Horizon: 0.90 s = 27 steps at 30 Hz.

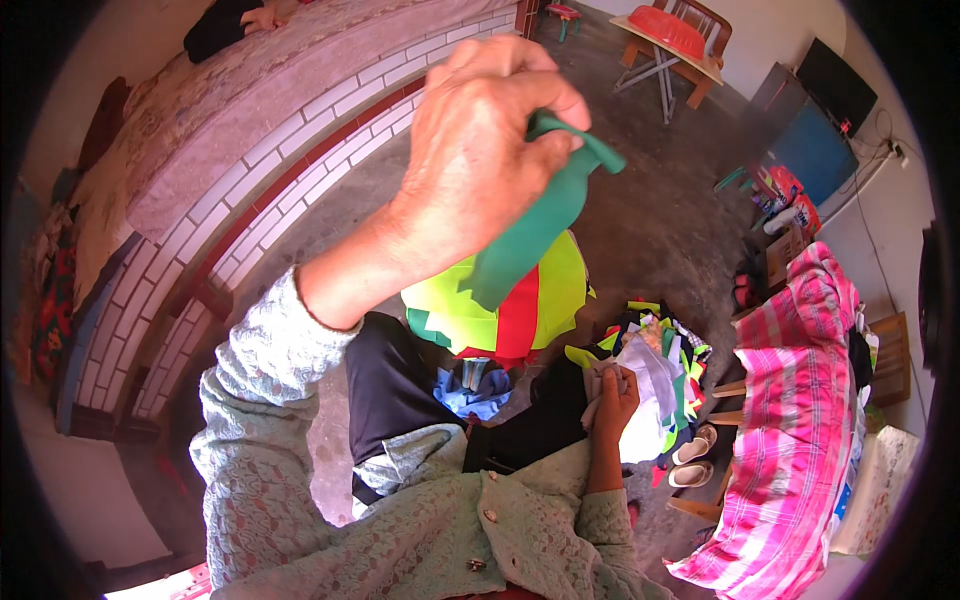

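Raised high in front of me, my left hand [470,160] pinches one end of a green cloth strip [540,220], which hangs down from the fingertips. Below it, partly hidden by the strip, is a rounded thing of yellow-green and red cloth panels [560,290]. My right hand [614,408] is low by my right knee, its fingers closed on a greyish cloth piece [594,384]. Beside that hand, a heap of mixed cloth scraps [690,375] lies on the floor. Blue crumpled cloth [472,392] sits between my legs.
A pink plaid cloth [790,400] drapes over furniture at the right, with slippers [693,460] beside it. To the left runs a raised platform with white brick facing [270,165]. A small table with a red tray [665,32] stands at the back.
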Available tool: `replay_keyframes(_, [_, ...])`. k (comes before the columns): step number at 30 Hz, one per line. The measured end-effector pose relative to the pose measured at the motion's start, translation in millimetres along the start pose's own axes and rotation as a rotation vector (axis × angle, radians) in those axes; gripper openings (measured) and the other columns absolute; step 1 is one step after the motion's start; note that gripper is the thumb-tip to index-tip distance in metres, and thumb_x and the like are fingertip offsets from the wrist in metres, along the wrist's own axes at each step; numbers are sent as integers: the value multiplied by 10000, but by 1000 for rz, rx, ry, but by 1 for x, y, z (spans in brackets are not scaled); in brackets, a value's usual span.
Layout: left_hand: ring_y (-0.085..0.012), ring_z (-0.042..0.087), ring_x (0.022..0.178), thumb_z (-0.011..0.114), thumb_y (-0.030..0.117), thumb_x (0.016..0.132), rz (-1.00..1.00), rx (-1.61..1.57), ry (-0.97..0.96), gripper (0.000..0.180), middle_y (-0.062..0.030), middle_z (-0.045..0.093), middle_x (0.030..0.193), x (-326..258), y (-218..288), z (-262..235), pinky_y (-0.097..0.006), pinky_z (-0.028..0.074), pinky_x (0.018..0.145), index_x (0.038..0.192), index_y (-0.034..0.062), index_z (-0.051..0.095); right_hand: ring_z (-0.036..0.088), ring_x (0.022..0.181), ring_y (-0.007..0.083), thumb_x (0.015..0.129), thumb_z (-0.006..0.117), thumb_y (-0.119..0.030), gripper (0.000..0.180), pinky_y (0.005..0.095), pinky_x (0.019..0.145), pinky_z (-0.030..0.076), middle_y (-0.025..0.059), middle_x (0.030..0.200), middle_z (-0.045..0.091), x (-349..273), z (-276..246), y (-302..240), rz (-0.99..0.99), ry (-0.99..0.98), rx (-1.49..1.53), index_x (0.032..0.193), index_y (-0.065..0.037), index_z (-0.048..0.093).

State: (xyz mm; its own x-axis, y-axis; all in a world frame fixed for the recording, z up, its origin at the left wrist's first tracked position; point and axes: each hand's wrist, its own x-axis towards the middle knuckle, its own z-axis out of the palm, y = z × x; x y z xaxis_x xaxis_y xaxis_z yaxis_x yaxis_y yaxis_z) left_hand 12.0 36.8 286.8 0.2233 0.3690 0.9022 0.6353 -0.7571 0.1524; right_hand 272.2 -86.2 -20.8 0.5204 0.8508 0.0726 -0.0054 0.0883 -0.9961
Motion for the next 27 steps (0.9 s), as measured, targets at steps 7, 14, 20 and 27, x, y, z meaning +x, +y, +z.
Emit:
replay_keyframes(7, [-31, 539, 610, 591, 35, 855, -464, -507, -41, 46, -11, 625, 727, 4, -11, 10, -184, 417, 499, 897, 18, 585, 560, 780, 106, 875, 601, -165, 181, 225, 722, 447, 47, 858, 606, -2, -2, -1, -9, 12, -38, 930, 6, 580])
replay_keyframes(14, [-98, 569, 626, 593, 38, 842, -1064, -534, 121, 116, -55, 624, 822, -133, -94, 24, -219, 454, 453, 953, 12, 570, 557, 798, 109, 873, 602, -157, 189, 230, 735, 445, 54, 875, 608, -1, 0, -2, -36, -6, -64, 947, 14, 576])
replay_keyframes(20, [-118, 597, 640, 644, 87, 791, -1373, -183, 70, 144, -52, 657, 796, -279, -165, 45, -280, 497, 509, 922, 37, 610, 550, 808, 91, 874, 591, -117, 179, 217, 732, 449, 39, 904, 598, 1, -4, 2, -16, -48, -51, 988, 20, 572])
replay_keyframes(27, [-129, 600, 631, 666, 105, 770, -1439, -255, 131, 194, -43, 662, 786, -286, -177, 34, -270, 491, 501, 941, 39, 604, 549, 785, 88, 875, 592, -110, 158, 217, 714, 451, 40, 895, 600, -2, 2, -11, -25, -28, -99, 967, 18, 576])
